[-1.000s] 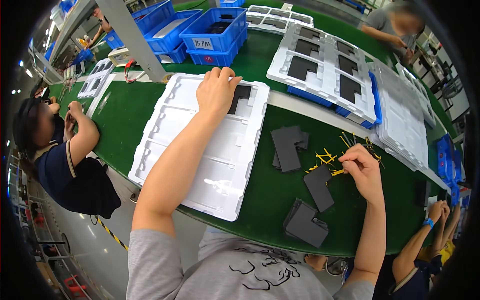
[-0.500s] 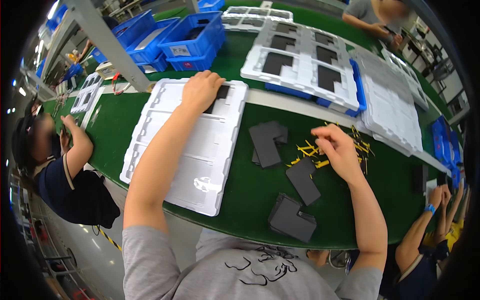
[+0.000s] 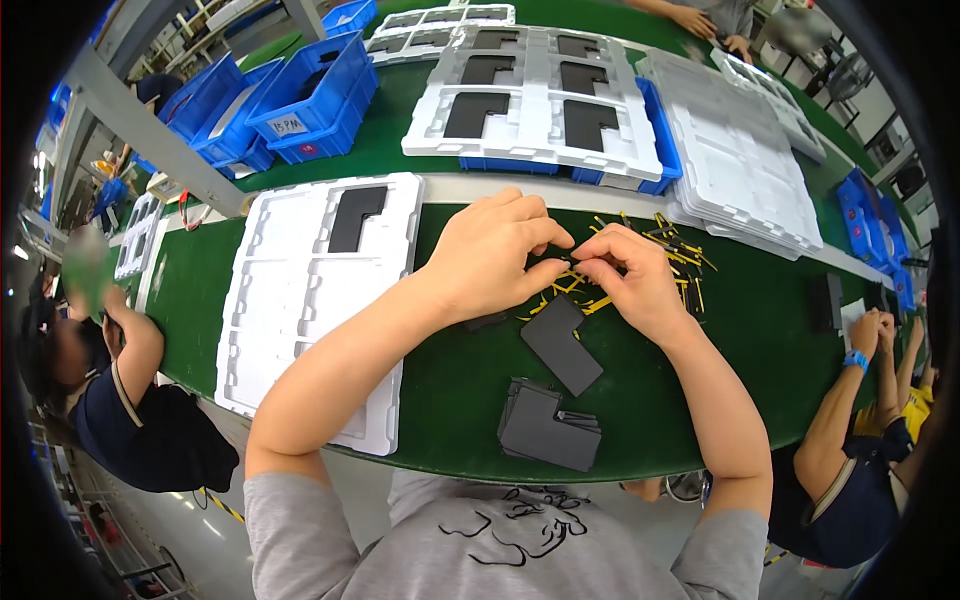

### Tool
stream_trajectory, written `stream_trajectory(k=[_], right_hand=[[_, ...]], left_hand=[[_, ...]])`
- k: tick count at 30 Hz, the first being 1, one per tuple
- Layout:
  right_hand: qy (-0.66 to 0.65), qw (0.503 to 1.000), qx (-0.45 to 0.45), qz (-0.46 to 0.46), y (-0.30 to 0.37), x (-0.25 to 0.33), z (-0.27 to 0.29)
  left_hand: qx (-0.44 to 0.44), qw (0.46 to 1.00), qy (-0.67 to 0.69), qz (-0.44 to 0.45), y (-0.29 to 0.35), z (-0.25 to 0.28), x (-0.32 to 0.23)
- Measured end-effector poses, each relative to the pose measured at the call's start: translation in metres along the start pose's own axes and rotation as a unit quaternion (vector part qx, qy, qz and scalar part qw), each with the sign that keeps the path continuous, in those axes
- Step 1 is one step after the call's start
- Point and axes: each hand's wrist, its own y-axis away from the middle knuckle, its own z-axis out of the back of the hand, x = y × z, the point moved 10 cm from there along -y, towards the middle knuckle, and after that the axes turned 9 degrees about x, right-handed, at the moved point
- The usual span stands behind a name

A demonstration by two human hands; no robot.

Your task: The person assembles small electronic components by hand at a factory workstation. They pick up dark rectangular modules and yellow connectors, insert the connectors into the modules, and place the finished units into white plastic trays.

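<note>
My left hand [image 3: 495, 255] and my right hand [image 3: 637, 285] meet above the green table, thumbs and forefingers curled in and fingertips almost touching. What they pinch, if anything, is too small to make out. Beneath and behind them lie scattered thin yellow-and-black strips [image 3: 688, 262]. One dark grey L-shaped plate [image 3: 563, 345] lies just below the fingertips. A stack of such plates [image 3: 545, 425] sits nearer my body, and my left hand mostly hides another dark piece [image 3: 487, 321]. To the left, a white plastic tray [image 3: 275, 290] holds one dark L-shaped plate [image 3: 357, 218] in its far right pocket.
Beyond my hands, a white tray [image 3: 540, 135] filled with dark plates rests on blue bins. Stacked white trays [image 3: 740, 160] lie to its right. Blue bins [image 3: 320, 105] and a metal post [image 3: 150, 125] stand at the far left. Co-workers sit on both sides and opposite.
My left hand has left the plate in the white tray and come right to meet my right hand, which has shifted slightly left. My view has turned a little to the right.
</note>
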Motion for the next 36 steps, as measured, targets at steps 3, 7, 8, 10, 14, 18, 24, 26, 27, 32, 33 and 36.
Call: stream_trajectory(k=[3, 7, 8, 10, 14, 18, 24, 26, 27, 32, 33, 36], right_hand=[[0.014, 0.999, -0.013, 0.034, 0.000, 0.013, 0.002], [0.028, 0.998, -0.018, 0.045, 0.000, 0.010, 0.006], [0.032, 0.998, -0.018, 0.054, 0.000, 0.010, 0.006], [0.030, 0.998, -0.016, 0.061, 0.001, 0.008, 0.006], [0.023, 0.998, 0.003, 0.056, 0.000, 0.002, 0.003], [-0.113, 0.993, -0.028, 0.030, 0.002, -0.010, 0.006], [-0.220, 0.963, -0.152, 0.000, 0.008, -0.037, 0.042], [-0.212, 0.967, -0.142, 0.006, 0.006, -0.034, 0.038], [-0.208, 0.968, -0.137, 0.009, 0.005, -0.032, 0.035], [-0.174, 0.979, -0.105, 0.008, 0.004, -0.023, 0.024], [-0.174, 0.979, -0.110, 0.007, 0.004, -0.024, 0.025], [-0.174, 0.978, -0.113, -0.014, 0.005, -0.028, 0.028]], left_hand=[[0.008, 0.999, 0.043, 0.025, 0.001, -0.015, 0.011], [0.025, 0.996, 0.078, 0.032, -0.001, -0.024, 0.014], [0.032, 0.995, 0.081, 0.037, -0.001, -0.025, 0.014], [0.035, 0.994, 0.089, 0.043, -0.001, -0.026, 0.015], [0.024, 0.994, 0.093, 0.053, 0.000, -0.026, 0.017], [0.010, 0.995, 0.069, 0.075, 0.001, -0.027, 0.020], [0.012, 0.994, -0.112, -0.005, 0.010, -0.030, -0.014], [0.081, 0.992, -0.092, -0.017, 0.014, -0.041, -0.022], [0.112, 0.989, -0.085, -0.042, 0.017, -0.045, -0.026], [0.239, 0.968, -0.055, -0.050, 0.019, -0.060, -0.030], [0.228, 0.970, -0.055, -0.060, 0.018, -0.059, -0.030], [0.185, 0.978, -0.054, -0.077, 0.016, -0.054, -0.031]])
